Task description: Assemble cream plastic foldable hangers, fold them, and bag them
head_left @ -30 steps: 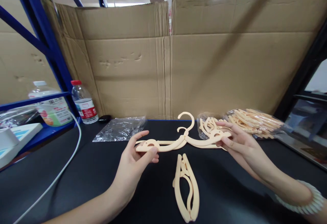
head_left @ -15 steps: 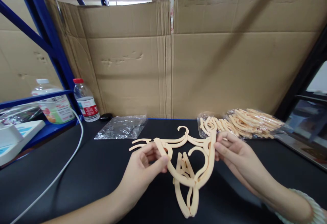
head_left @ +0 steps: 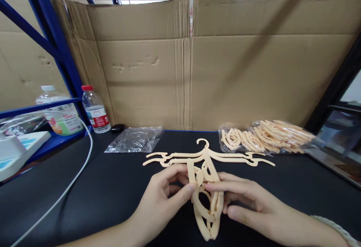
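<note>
Cream plastic folding clothes hanger [head_left: 191,173], with its arms folded close together, is between my two hands. My left hand [head_left: 166,194] pinches its left arm between thumb and fingers. On the other side, my right hand [head_left: 245,198] grips the right arm, index finger laid across the front and thumb held lower. Directly beneath lies another folded hanger [head_left: 216,228], mostly covered by the held one, its pointed end towards me. Behind them, an unfolded hanger [head_left: 231,159] lies flat with its hook pointing away.
Clear bags of hanger parts [head_left: 276,136] lie at the back right. An empty plastic bag [head_left: 135,140] is at the back left, near a red-capped bottle [head_left: 97,117]. A white cable [head_left: 75,179] crosses the left side. Cardboard [head_left: 141,70] walls the back.
The held hanger's arms have swung from spread to nearly together. Both hands have come closer and lower, bringing it down over the folded hanger on the table.
</note>
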Tool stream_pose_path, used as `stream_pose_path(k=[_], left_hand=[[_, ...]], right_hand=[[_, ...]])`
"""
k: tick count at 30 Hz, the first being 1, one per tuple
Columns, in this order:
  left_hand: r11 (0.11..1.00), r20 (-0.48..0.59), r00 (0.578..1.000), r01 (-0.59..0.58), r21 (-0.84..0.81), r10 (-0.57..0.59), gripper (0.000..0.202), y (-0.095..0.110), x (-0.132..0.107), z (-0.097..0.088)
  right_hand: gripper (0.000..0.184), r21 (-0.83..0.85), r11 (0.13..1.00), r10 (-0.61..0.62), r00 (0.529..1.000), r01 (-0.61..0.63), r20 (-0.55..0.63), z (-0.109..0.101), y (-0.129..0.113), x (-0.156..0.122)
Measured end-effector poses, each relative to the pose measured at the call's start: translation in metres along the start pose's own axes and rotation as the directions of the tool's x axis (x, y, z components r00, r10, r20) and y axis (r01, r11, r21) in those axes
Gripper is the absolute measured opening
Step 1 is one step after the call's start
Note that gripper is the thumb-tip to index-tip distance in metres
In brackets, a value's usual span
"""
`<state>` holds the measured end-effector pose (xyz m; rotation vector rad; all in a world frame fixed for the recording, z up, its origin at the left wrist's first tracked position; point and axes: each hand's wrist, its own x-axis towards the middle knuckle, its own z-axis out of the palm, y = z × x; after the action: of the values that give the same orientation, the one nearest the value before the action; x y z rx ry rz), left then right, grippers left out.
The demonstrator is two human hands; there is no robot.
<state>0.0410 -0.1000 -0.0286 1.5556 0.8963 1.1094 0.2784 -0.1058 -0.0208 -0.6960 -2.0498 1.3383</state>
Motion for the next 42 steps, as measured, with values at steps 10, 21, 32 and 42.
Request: stream_pose_path(k=[10, 21, 32, 42], left_hand=[[0.996, 0.011, 1.0, 0.023, -0.082, -0.022, 0.022, -0.002, 0.003, -0.001], [0.993, 0.02, 0.997, 0.077, -0.094, -0.076, 0.024, -0.001, 0.002, 0.004], [0.757, 0.486, 0.861, -0.416, 0.504, 0.15, 0.041, -0.008, 0.002, -0.01], [0.6, 0.538, 0.841, -0.458, 0.656, 0.054, 0.038, -0.011, 0.0, -0.013]], right_hand=[[0.049, -0.123, 0.992, -0.004, 1.0, 0.005, 0.01, 0.0, -0.004, -0.005], [0.031, -0.161, 0.987, -0.01, 1.0, 0.011, 0.012, -0.003, -0.007, -0.005], [0.04, -0.072, 0.943, 0.301, 0.925, -0.324, -0.231, -0.037, 0.011, 0.004], [0.042, -0.264, 0.869, 0.396, 0.908, -0.419, -0.137, -0.031, 0.016, -0.01]])
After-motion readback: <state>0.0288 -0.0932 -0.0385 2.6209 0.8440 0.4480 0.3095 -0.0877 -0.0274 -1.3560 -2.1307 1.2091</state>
